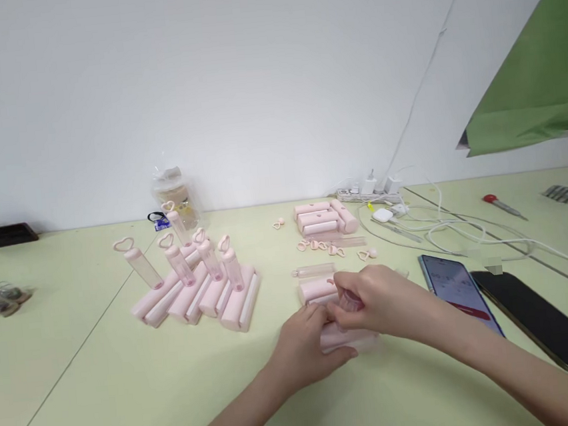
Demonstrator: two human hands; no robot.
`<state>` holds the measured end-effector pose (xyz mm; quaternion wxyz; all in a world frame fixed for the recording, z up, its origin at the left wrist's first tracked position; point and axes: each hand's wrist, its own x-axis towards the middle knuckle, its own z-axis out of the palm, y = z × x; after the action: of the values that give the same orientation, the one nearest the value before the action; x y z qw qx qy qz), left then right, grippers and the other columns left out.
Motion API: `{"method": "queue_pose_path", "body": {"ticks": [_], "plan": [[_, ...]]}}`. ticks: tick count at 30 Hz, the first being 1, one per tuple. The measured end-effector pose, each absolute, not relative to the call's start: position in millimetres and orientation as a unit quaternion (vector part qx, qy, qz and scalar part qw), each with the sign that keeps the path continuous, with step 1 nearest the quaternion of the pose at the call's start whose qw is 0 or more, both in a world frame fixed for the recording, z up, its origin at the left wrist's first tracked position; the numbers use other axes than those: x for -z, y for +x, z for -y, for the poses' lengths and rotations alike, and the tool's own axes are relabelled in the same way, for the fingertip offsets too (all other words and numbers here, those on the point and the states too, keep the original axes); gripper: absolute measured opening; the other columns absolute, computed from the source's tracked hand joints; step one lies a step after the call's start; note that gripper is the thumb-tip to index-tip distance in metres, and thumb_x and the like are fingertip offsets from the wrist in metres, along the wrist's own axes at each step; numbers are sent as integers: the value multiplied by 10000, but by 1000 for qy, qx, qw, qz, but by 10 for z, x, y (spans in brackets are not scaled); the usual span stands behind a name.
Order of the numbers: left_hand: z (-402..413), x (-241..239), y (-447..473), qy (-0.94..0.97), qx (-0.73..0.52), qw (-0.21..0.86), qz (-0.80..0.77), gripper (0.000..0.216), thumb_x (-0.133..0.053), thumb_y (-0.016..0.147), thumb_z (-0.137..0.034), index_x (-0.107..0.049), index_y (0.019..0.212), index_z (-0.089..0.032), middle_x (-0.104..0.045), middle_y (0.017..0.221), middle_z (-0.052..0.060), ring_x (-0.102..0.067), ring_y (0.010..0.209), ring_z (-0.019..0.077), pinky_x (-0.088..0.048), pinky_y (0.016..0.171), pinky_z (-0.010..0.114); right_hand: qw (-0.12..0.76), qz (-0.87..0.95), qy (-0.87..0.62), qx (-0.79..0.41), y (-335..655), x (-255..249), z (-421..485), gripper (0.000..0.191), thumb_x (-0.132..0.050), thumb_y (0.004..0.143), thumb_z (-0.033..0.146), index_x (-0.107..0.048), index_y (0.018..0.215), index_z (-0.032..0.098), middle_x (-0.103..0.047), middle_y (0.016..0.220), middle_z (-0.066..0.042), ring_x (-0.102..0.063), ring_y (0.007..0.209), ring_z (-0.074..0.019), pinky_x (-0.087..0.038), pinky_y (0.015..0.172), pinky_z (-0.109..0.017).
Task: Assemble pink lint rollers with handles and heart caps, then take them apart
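Hands: two; left hand [302, 348] grips one pink case [349, 337] at the counter's [105, 391] near middle; right hand [372, 295] pinches what looks like one clear tube [351, 299] over it.
Case behind hands: one [314, 292].
Standing tubes with heart loops: five [179, 266], at left.
Cases by wall: three [319, 221].
Loose heart loops: several [336, 251], overlapping, count unclear.
Phones at right: two [545, 322].

Only illegible digits on phone [448, 279]
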<state>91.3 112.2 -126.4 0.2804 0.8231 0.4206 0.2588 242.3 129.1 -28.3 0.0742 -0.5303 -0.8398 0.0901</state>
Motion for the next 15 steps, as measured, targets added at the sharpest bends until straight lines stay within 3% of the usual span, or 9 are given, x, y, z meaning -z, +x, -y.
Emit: {"method": "queue_pose_path", "body": {"ticks": [6, 11, 15], "plan": [[-1072, 1254, 938, 821, -284, 268, -417, 251, -668, 669, -285, -521, 857, -207, -619, 878, 8, -581, 828, 203, -448, 693, 296, 110, 732, -651, -169, 2348, 265, -1220, 232, -472, 687, 240, -318, 517, 207, -450, 431, 48, -413, 321, -78, -225, 370, -198], [-1023, 1326, 972, 812, -296, 242, -441, 285, -638, 678, -274, -521, 923, -188, -629, 891, 43, -577, 847, 229, -457, 687, 323, 129, 718, -675, -108, 2293, 358, -1139, 268, -479, 691, 231, -288, 504, 209, -406, 378, 58, -388, 301, -80, -218, 380, -205], [-1011, 1280, 982, 811, -319, 257, -418, 491, -673, 657, -343, -486, 1080, -180, -630, 968, 57, -588, 872, 236, -469, 700, 318, 151, 731, -665, 31, 2226, 480, -1039, 283, -498, 713, 242, -307, 506, 211, -433, 389, 37, -428, 357, -109, -189, 393, -213]]}}
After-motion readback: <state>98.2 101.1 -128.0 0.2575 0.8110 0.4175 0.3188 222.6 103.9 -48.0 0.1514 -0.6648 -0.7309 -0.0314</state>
